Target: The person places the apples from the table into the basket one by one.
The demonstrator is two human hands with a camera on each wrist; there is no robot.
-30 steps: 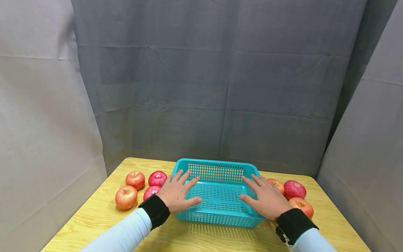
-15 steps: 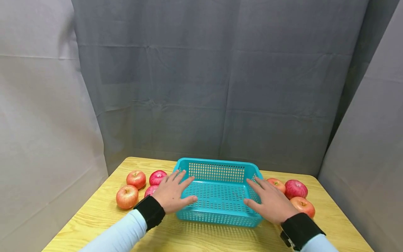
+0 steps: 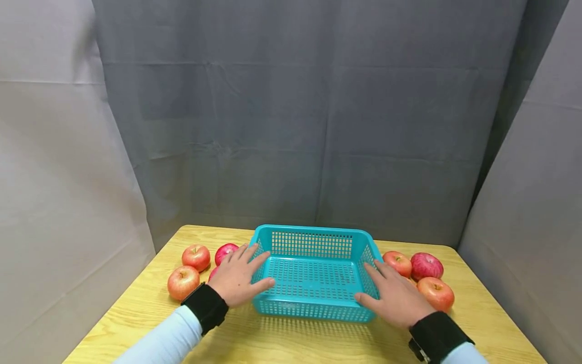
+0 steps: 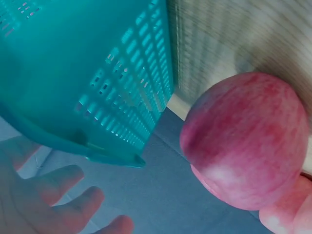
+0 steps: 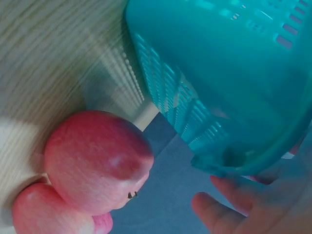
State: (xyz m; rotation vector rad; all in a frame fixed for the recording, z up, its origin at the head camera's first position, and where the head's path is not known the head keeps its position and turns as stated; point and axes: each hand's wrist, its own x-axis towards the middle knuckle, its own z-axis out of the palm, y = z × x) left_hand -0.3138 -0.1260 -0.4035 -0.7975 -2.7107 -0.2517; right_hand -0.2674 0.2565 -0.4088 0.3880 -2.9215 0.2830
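Observation:
A turquoise plastic basket (image 3: 313, 275) with perforated walls stands on the table, with nothing inside it. My left hand (image 3: 238, 277) hovers at its left rim, fingers spread and extended. On the opposite side, my right hand (image 3: 395, 298) is held by the right rim, its fingers likewise spread. Neither hand grips anything; whether the fingertips touch the rim I cannot tell. A pink-red apple (image 4: 248, 141) lies beside the basket in the left wrist view. The right wrist view has a red apple (image 5: 97, 161) close to the basket's other side.
Left of the basket sit several apples, including a red-yellow apple (image 3: 183, 283) and a deep pink apple (image 3: 226, 252); my left hand partly covers some. More lie at the right, among them a dark red apple (image 3: 426, 266). Grey cloth (image 3: 291, 126) hangs behind the wooden table (image 3: 268, 344).
Both hands have drawn apart, the left one leftward and the right one slightly rightward, from over the basket toward its sides. Basket and apples stay in place.

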